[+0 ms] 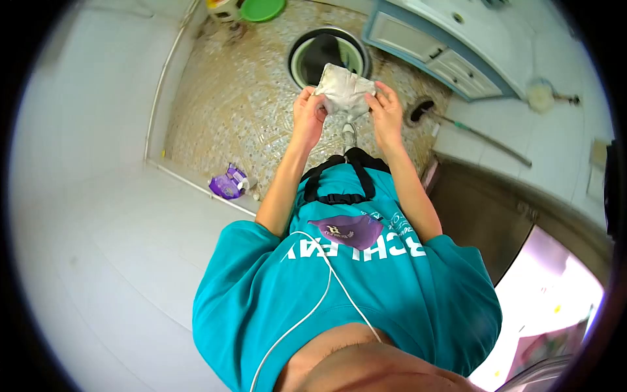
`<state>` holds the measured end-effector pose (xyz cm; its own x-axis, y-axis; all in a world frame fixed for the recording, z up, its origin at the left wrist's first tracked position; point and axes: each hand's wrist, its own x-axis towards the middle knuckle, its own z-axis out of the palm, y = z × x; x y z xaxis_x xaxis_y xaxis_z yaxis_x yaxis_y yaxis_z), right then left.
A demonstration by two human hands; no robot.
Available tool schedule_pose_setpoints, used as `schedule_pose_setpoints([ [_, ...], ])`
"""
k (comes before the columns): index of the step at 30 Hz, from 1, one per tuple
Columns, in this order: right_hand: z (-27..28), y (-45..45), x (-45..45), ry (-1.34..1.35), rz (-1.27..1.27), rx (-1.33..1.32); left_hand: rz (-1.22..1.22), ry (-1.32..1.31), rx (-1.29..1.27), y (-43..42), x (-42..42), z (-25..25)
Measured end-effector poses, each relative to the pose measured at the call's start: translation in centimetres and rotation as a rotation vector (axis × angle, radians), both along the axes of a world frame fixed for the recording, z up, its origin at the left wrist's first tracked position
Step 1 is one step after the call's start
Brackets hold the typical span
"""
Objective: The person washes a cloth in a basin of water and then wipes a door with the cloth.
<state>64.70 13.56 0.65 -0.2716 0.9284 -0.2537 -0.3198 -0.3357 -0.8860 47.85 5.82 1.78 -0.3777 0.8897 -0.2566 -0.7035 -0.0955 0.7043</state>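
A folded, off-white cloth [345,90] with grey creases is stretched between my two hands in front of my body. My left hand [309,112] pinches its left edge, thumb on the near face. At the opposite edge, my right hand [385,112] grips the cloth between thumb and fingers. Just beyond the cloth, a round basin [363,59] stands on the floor with something dark [320,55] inside. The cloth hides the basin's near rim.
A blue-and-white cabinet [418,42] stands at the upper right, with a long-handled brush [480,134] below it. A purple packet [227,184] lies on the patterned floor [222,98] by the left wall. A green basin [262,6] sits at the top.
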Motion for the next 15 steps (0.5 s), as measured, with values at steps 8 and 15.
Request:
schedule_pose_setpoints([
  [8,-0.8,7.2,-11.3,0.012,0.365,0.042,0.349,0.430,-0.279,-0.1,-9.0,-3.1],
  [15,-3.5,12.2,-21.2,0.199,0.625,-0.124,0.516,0.403,-0.317,0.6,-14.4,-2.9],
])
